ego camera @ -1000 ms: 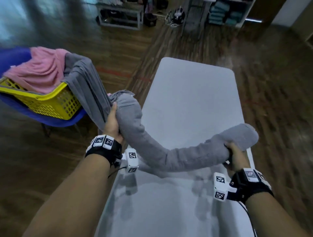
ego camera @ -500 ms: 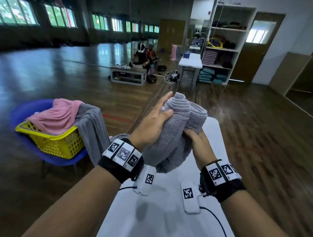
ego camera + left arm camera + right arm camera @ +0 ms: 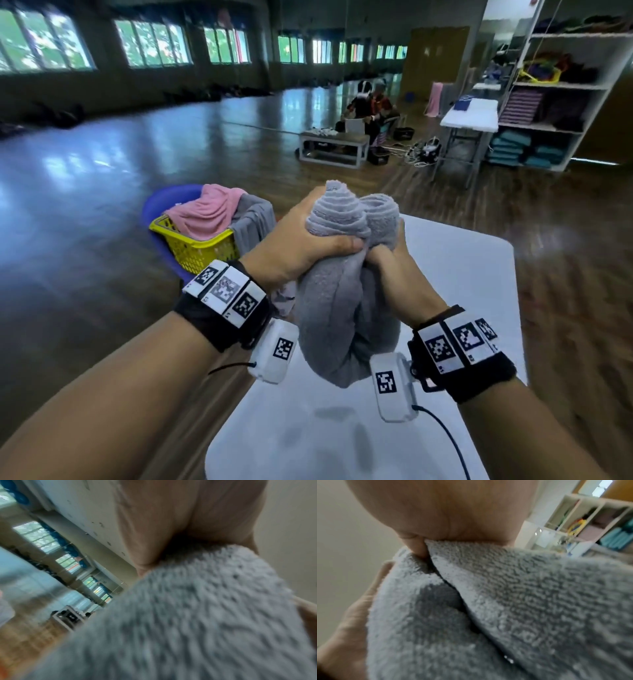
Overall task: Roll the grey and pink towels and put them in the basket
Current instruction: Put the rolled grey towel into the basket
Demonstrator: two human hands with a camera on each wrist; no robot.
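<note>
A rolled grey towel (image 3: 337, 301) is bent double, its two ends pointing up side by side above the white table (image 3: 455, 274). My left hand (image 3: 308, 240) grips the left end, thumb laid across the front. My right hand (image 3: 394, 267) grips the right end. In the left wrist view the grey towel (image 3: 188, 622) fills the picture under my palm. In the right wrist view the grey towel (image 3: 505, 608) shows both folded halves pressed together. A yellow basket (image 3: 195, 250) to the left holds a pink towel (image 3: 209, 212) and another grey towel (image 3: 253, 222) draped over its rim.
The basket rests on a blue chair (image 3: 168, 205) left of the table. Dark wooden floor surrounds the table. Far back stand a low bench (image 3: 332, 150) with seated people, a second white table (image 3: 469, 116) and white shelves (image 3: 555, 96).
The long grey roll, held stretched between my hands, was bent in half and lifted upright. Both hands came together and now grip the two ends side by side.
</note>
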